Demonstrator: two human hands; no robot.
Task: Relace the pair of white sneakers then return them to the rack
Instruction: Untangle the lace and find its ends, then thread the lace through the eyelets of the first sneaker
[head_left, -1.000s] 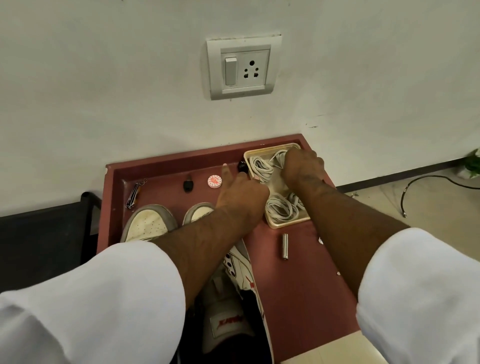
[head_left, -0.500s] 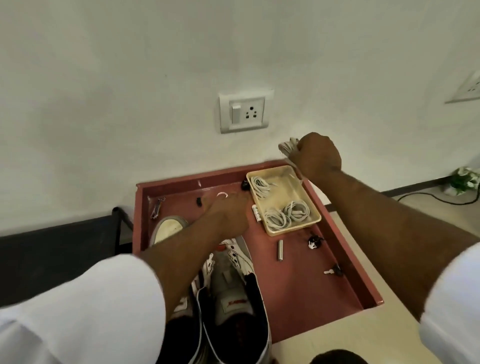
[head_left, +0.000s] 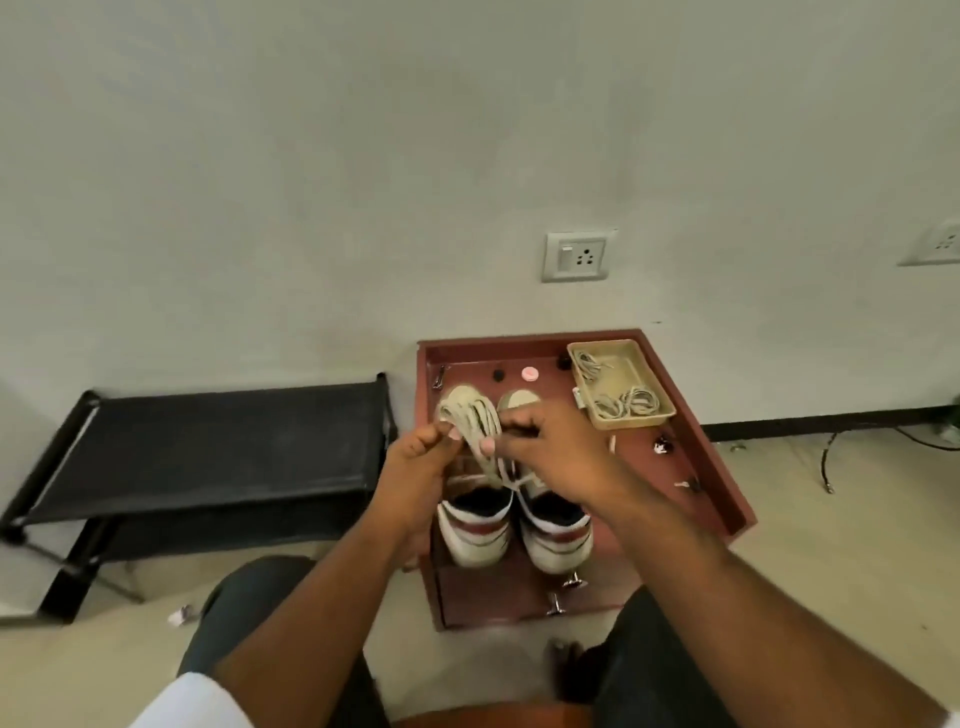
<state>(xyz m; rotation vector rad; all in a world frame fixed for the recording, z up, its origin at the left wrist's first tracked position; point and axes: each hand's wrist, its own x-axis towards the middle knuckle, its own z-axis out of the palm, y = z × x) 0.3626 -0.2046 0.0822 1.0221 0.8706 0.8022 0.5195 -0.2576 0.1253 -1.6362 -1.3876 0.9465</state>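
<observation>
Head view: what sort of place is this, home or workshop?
Probably a room in a home, though it could be otherwise: a plain wall with a switch socket, a low black shoe rack on the floor, and a red wooden drawer used as a worktop.

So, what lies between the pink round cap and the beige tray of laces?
In the head view, one small black knob lies between the pink cap and the beige tray, on the red surface.

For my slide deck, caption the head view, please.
Both hands, left and right, hold a coiled lace bundle above white sneakers on a red tray.
</observation>
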